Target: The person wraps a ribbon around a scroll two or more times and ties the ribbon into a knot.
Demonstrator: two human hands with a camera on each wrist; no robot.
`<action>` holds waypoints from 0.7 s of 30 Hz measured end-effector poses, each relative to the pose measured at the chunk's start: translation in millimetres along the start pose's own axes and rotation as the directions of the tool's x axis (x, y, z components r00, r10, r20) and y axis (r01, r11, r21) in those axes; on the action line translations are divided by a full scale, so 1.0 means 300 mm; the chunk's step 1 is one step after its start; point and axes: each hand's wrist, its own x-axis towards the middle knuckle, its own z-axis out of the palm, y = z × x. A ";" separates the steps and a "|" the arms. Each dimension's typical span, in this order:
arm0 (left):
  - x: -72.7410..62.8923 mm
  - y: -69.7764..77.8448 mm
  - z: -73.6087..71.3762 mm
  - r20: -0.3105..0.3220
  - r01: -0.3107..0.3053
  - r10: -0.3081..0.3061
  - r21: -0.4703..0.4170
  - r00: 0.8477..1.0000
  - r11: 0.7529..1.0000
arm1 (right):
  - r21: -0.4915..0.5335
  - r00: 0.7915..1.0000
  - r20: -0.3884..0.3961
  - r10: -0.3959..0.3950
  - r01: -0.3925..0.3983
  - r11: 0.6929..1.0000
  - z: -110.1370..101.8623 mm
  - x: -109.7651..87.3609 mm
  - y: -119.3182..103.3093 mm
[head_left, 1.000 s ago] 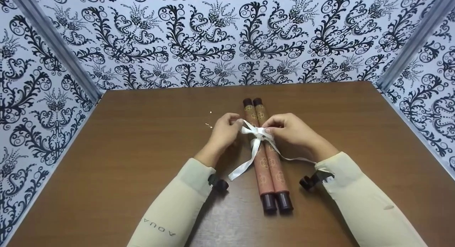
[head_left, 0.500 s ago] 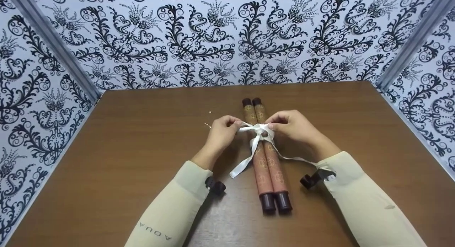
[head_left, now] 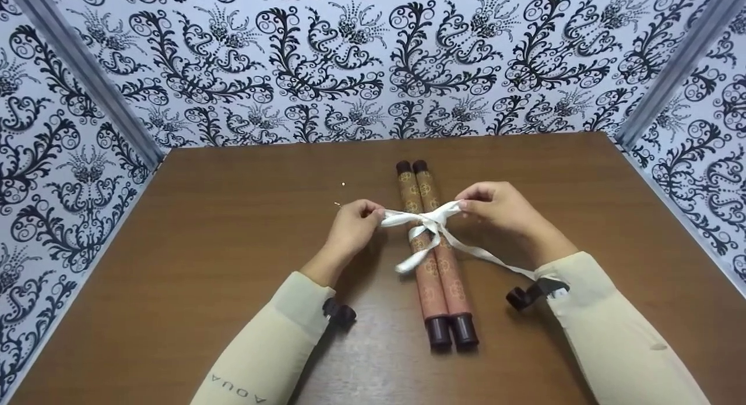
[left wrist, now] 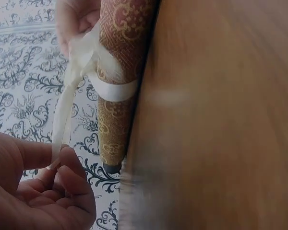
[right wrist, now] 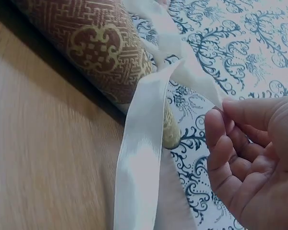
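Two patterned scrolls (head_left: pixel 431 265) with dark end knobs lie side by side on the table. A white ribbon (head_left: pixel 432 221) circles them, knotted on top with a loop out to each side. My left hand (head_left: pixel 351 227) pinches the left loop between thumb and fingers, clear of the scrolls. On the other side my right hand (head_left: pixel 507 215) pinches the right loop. One loose ribbon tail hangs over the scrolls toward the front; the other trails right, toward the right sleeve. In the right wrist view, that tail of ribbon (right wrist: pixel 141 153) crosses close to the camera.
The brown wooden table (head_left: pixel 233 247) spreads around the scrolls. Patterned black-and-white panels (head_left: pixel 326 61) stand behind and at both sides. A dark wrist camera (head_left: pixel 341 313) sits at the left cuff, another wrist camera (head_left: pixel 527 295) at the right.
Both hands have moved apart, left hand leftward and right hand rightward, drawing the loops out and the knot smaller. The front ribbon tail has shortened and shifted right. The scrolls stay nearly in place.
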 end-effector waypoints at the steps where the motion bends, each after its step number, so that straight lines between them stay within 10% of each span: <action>1: -0.001 -0.004 -0.003 -0.001 0.001 -0.001 0.002 1.000 1.000 | 0.004 1.000 0.007 0.008 -0.008 1.000 -0.005 -0.001 0.004; 21: 0.004 -0.035 -0.082 0.146 0.056 -0.073 0.117 0.987 0.992 | -0.069 0.981 0.131 0.142 -0.134 0.989 -0.073 -0.004 0.093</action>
